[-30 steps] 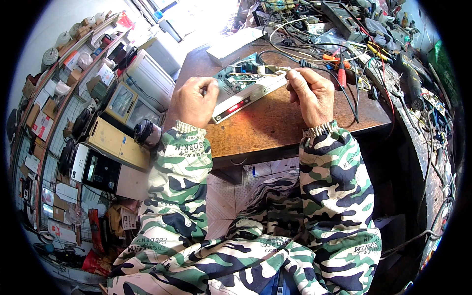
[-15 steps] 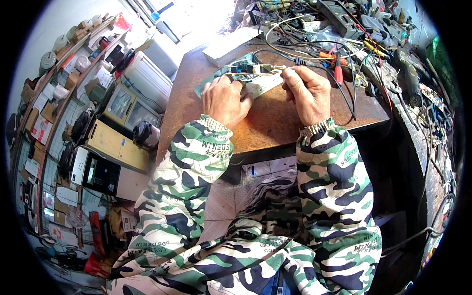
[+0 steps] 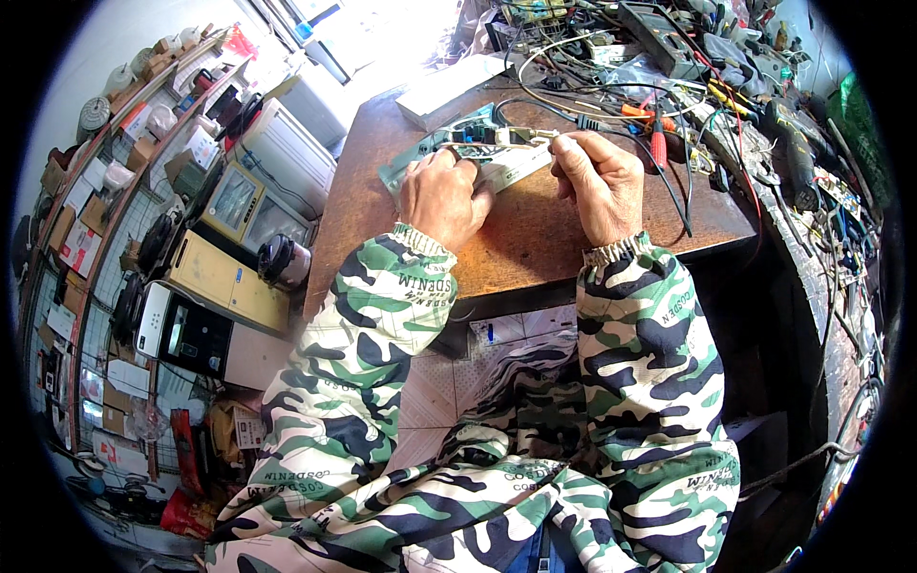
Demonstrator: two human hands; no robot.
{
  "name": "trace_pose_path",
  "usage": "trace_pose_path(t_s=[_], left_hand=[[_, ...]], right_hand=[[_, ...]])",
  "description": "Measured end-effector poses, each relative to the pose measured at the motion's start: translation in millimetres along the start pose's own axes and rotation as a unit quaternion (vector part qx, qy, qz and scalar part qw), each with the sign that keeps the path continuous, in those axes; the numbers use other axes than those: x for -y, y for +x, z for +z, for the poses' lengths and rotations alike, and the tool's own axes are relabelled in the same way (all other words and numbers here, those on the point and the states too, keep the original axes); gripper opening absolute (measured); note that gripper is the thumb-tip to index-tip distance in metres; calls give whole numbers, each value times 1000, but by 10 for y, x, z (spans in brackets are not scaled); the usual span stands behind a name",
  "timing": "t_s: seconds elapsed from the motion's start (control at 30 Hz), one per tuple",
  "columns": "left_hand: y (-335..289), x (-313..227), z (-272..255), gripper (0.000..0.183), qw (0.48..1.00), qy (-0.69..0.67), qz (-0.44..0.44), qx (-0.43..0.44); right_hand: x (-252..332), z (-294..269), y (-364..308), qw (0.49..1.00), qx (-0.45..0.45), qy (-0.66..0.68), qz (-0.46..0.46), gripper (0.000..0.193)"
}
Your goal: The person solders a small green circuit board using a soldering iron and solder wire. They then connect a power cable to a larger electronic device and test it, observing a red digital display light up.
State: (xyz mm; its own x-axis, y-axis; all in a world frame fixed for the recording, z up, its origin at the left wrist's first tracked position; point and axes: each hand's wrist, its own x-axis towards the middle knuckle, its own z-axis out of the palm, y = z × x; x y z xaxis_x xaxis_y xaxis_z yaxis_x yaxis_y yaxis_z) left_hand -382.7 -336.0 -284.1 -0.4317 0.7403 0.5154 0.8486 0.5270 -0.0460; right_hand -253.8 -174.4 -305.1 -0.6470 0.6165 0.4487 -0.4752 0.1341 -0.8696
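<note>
On the wooden table lies a long white-and-teal housing (image 3: 516,170) with electronic parts and wiring along its far side. My left hand (image 3: 443,199) grips its left part from the near side, fingers curled over the edge and the thumb toward the middle. At the housing's right end, my right hand (image 3: 604,186) is closed in a pinch, thumb against forefinger. A pale wire runs along the parts toward these fingertips. What exactly sits between them is too small to make out.
A white box (image 3: 449,91) stands at the table's far left edge. Tangled cables, a red-handled screwdriver (image 3: 658,143), a multimeter-like grey device (image 3: 659,38) and loose parts crowd the far right. Left of the table (image 3: 516,258) are cabinets and loaded shelves (image 3: 124,201).
My left hand has shifted slightly to the right, and more of the housing's teal end shows. My right hand keeps its pinch in nearly the same place.
</note>
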Motion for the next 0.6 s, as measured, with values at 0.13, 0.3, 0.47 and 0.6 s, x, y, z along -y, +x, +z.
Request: trace_pose_path(t_s=[0.13,0.3,0.47,0.6], left_hand=[[-15,34,28,24,1000,5,16,-20],[-25,48,57,25,999,-7,25,-29],[-25,39,51,24,999,-8,24,-29],[-69,44,-1,24,999,10,23,-41]], right_hand=[[-18,20,2,1000,-4,5,-16,24],[1,13,-7,1000,-5,19,-7,24],[-5,3,-3,1000,-1,25,-5,24],[22,51,-13,999,7,39,2,24]])
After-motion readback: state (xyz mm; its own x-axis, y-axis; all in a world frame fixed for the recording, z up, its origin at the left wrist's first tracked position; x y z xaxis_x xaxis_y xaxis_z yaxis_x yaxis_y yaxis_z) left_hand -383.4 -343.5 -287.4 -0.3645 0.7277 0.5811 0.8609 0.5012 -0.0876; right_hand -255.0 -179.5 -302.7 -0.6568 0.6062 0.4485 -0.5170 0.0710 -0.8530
